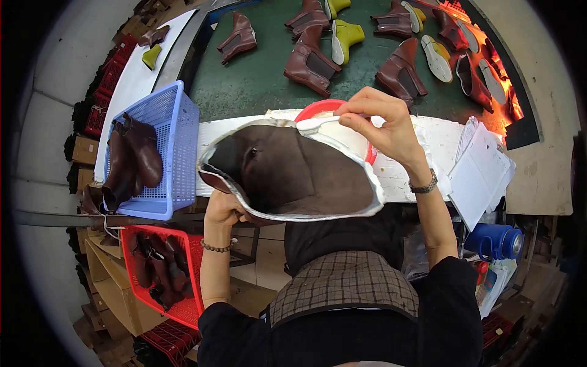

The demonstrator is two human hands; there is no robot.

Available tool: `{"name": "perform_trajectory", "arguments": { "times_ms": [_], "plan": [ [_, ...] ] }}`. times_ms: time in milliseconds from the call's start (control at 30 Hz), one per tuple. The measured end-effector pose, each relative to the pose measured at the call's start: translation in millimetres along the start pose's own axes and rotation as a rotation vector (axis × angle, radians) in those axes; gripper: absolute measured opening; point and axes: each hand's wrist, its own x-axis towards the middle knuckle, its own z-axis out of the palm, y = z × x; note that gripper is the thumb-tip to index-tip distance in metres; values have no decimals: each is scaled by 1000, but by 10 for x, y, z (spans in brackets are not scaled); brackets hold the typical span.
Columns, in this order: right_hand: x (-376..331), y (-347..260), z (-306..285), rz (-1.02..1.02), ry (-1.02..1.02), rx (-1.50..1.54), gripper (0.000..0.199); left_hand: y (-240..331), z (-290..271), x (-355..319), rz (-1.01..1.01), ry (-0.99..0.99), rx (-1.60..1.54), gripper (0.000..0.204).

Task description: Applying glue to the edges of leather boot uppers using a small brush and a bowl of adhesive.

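Observation:
My left hand (222, 209) is closed around the near left side of a brown boot upper (287, 168). The upper's wide opening faces up, showing dark lining and a whitish rim. In my right hand (384, 122), thumb and fingers pinch the handle of a small white brush (313, 125). The brush head lies at the upper's far rim; exact contact is hard to tell. Just behind the upper stands a red bowl (324, 107), partly hidden, with something white in it.
Brown ankle boots (309, 64) and yellow-green shoe forms (347, 41) are spread on the green table (257, 85). At left, a blue basket (183, 147) holds boots above a red crate (194, 269) with more. Papers (480, 174) and a blue jug (498, 241) sit at right. Orange light glows far right.

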Motion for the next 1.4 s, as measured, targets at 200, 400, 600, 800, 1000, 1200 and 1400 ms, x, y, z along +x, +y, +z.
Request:
{"name": "perform_trajectory", "arguments": {
  "times_ms": [200,400,600,800,1000,1200,1400],
  "plan": [
    [91,-22,-109,-116,-13,17,12,17,163,50,-151,-112,191,16],
    [285,-111,-202,-186,-93,-107,9,49,183,115,-363,-309,296,26],
    [518,-118,-70,-361,-235,-206,13,-50,415,227,-575,-370,430,42],
    [603,-46,62,-442,-173,-175,13,43,308,173,-449,-203,351,27],
    [-275,873,-207,369,248,236,21,240,-116,168,54,65,436,52],
    [-1140,1484,133,599,496,242,22,408,-440,1117,511,234,1107,50],
    [-1042,1437,233,560,554,189,21,398,-896,2315,811,396,1711,60]
  ]
}}
